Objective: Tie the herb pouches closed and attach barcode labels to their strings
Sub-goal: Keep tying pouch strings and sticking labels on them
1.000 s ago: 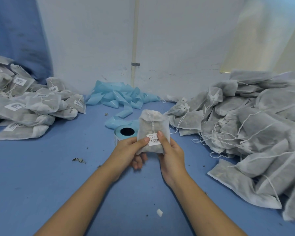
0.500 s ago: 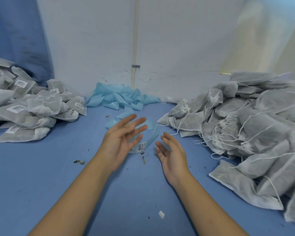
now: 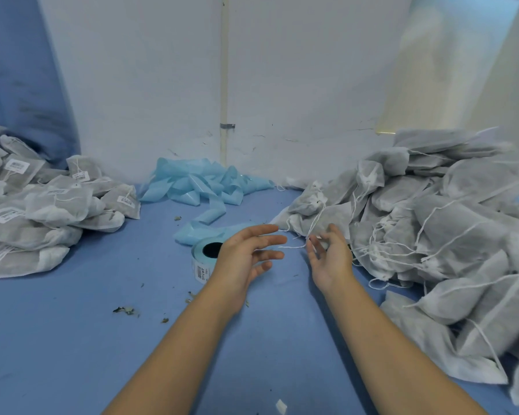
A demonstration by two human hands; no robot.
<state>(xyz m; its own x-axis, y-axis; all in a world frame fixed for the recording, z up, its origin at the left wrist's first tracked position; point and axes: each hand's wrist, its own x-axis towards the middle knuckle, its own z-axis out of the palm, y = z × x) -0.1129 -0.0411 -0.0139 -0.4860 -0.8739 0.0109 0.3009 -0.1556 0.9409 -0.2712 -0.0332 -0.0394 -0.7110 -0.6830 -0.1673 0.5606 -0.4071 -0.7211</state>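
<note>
My left hand (image 3: pixel 246 254) hovers above the blue table with its fingers spread, holding nothing. It partly covers the roll of barcode labels (image 3: pixel 205 256). My right hand (image 3: pixel 330 257) is beside it, fingers loosely spread, at the near edge of the pile of unlabelled grey herb pouches (image 3: pixel 432 223). A white drawstring (image 3: pixel 312 226) hangs from the nearest pouch (image 3: pixel 321 215) and runs past my right fingertips; the blur hides whether they touch it. Labelled pouches (image 3: pixel 54 205) lie heaped at the left.
A tangle of light blue label backing strip (image 3: pixel 198 182) lies against the white back wall (image 3: pixel 282 85). Herb crumbs (image 3: pixel 126 310) and a paper scrap (image 3: pixel 280 406) dot the blue table (image 3: pixel 72 339). Pouches spill toward the right front edge.
One second ago both hands held a labelled pouch upright. They let it go and it is out of my hands. Both open hands have since moved right toward the unlabelled pile.
</note>
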